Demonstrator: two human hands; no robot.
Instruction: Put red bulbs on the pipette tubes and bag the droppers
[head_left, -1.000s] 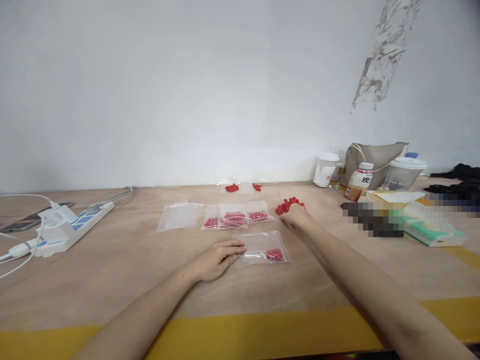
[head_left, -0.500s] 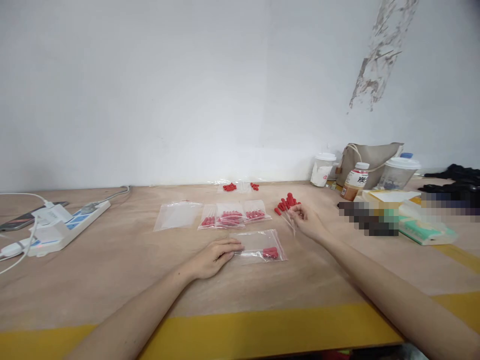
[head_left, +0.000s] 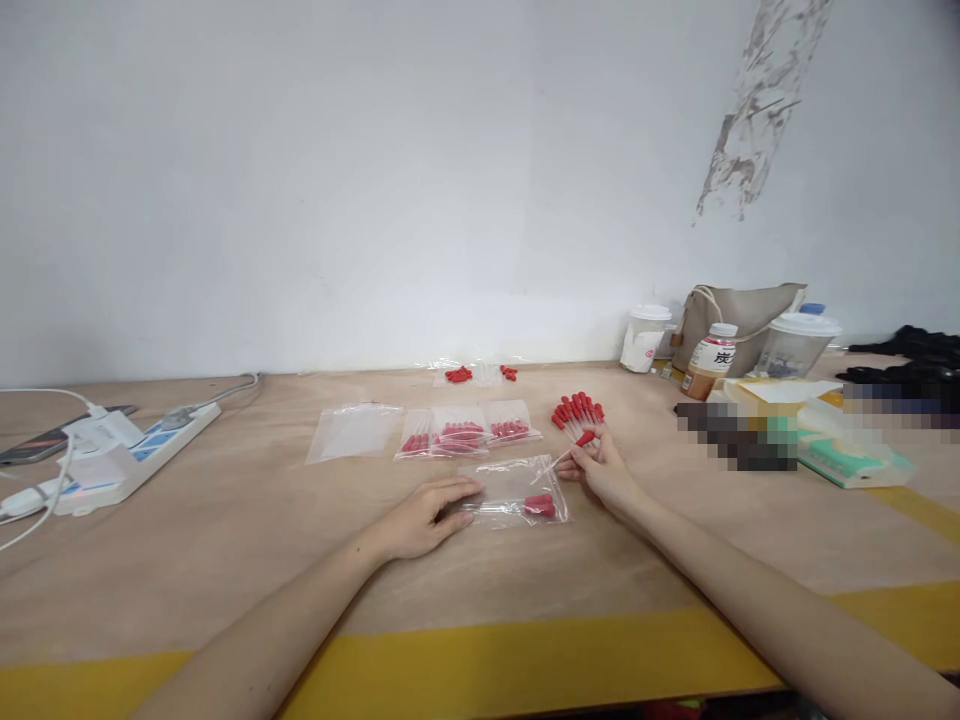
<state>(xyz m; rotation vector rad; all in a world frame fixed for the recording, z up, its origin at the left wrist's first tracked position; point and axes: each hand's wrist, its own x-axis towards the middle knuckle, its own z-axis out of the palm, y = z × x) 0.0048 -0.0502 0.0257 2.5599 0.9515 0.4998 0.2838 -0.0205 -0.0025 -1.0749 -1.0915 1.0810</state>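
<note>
My right hand (head_left: 606, 475) pinches a dropper with a red rubber bulb (head_left: 585, 438) and a thin clear tube. The tube points left, its tip over the right edge of a clear zip bag (head_left: 499, 485). Red bulbs (head_left: 539, 505) show inside that bag at its right end. My left hand (head_left: 429, 517) lies with fingers stretched and thumb apart, its fingertips at the bag's left edge. Just behind my right hand, several red-bulbed droppers (head_left: 577, 408) lie fanned out on the table.
Several filled bags (head_left: 459, 432) overlap behind the open bag, beside flat clear bags (head_left: 356, 432). More red pieces (head_left: 458, 375) lie near the wall. A power strip (head_left: 142, 455) stands left; a paper cup (head_left: 646, 338), a bottle (head_left: 710, 362) and a tissue pack (head_left: 851, 450) stand right.
My right hand has come nearer and slightly left from the dropper pile, now with one dropper turned toward the bag. My left hand has barely moved.
</note>
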